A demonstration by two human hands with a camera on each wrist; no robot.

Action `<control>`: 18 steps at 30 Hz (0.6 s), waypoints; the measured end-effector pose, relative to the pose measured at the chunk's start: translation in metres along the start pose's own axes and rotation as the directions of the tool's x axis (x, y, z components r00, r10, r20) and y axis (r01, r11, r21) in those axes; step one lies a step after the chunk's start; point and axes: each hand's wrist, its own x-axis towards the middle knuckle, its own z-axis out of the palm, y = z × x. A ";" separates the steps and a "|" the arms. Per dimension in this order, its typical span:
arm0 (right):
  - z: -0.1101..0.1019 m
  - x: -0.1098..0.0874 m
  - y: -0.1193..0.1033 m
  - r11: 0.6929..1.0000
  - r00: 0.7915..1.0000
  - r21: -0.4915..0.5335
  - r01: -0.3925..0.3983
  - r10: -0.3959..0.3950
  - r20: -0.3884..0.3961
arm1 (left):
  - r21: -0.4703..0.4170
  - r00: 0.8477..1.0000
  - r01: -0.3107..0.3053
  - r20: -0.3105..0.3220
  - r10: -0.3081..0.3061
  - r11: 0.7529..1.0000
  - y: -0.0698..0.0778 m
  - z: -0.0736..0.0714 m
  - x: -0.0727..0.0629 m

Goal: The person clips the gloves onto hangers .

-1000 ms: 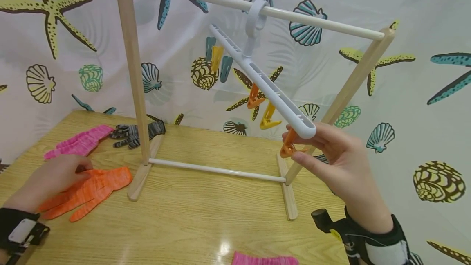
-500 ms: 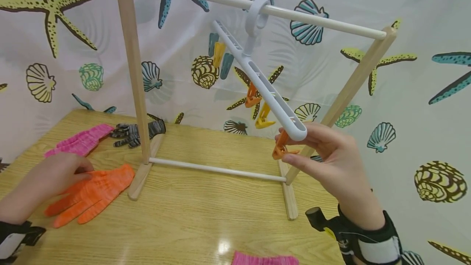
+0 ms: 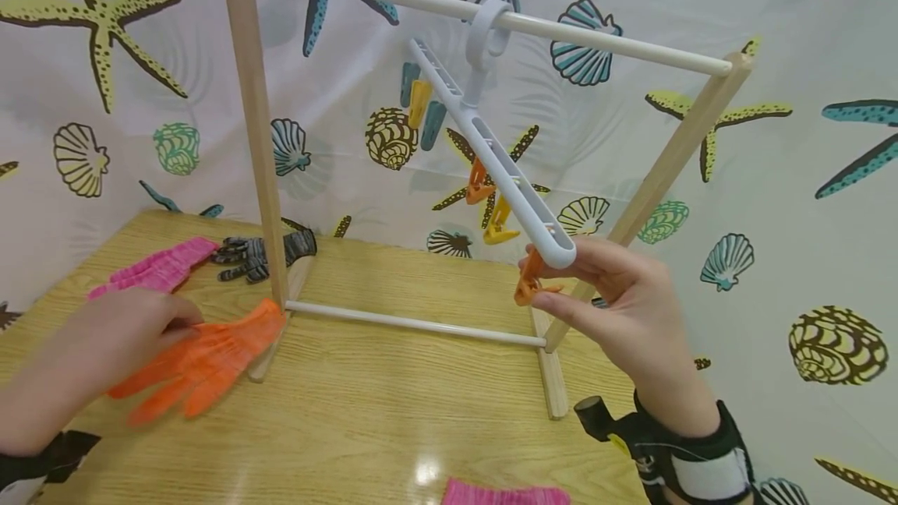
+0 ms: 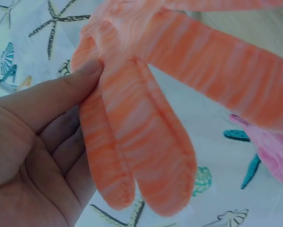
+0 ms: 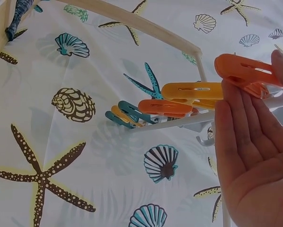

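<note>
Altogether, the slotted hanger (image 3: 468, 110) carries six coloured clips (image 5: 192, 93).

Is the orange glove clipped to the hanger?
No; the left hand pinches the orange glove, which hangs apart from the hanger.

The right hand (image 3: 624, 318) is bare, and its wrist wears a broad black band (image 3: 665, 441) that looks like fabric. A white, roughly rectangular panel (image 3: 712, 476) sits on it, edged in black. Toward the inner side, a stubby dark cylinder (image 3: 593, 418) juts out on a black mount, with a small yellow patch (image 3: 620, 445) just beside it and some shiny fittings (image 3: 645, 464) too small to make out. The left hand (image 3: 133, 326) is bare too; below it, partly cut off by the frame, come a similar black strap (image 3: 31, 463), a dark angular flap (image 3: 79, 447) and a sliver of white panelling (image 3: 15, 491).
</note>
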 end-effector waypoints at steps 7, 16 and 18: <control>0.004 -0.001 0.000 1.000 1.000 -0.011 -0.003 0.003 -0.008 | -0.016 0.989 -0.098 -0.112 0.095 0.995 0.027 -0.006 0.003; 0.006 -0.002 0.001 0.999 1.000 -0.032 -0.012 0.011 -0.018 | 0.008 0.972 -0.104 -0.209 0.103 0.995 0.056 -0.011 0.012; 0.007 -0.002 0.002 0.999 0.999 -0.038 -0.020 0.020 -0.025 | 0.006 0.970 -0.092 -0.223 0.091 0.996 0.062 -0.011 0.014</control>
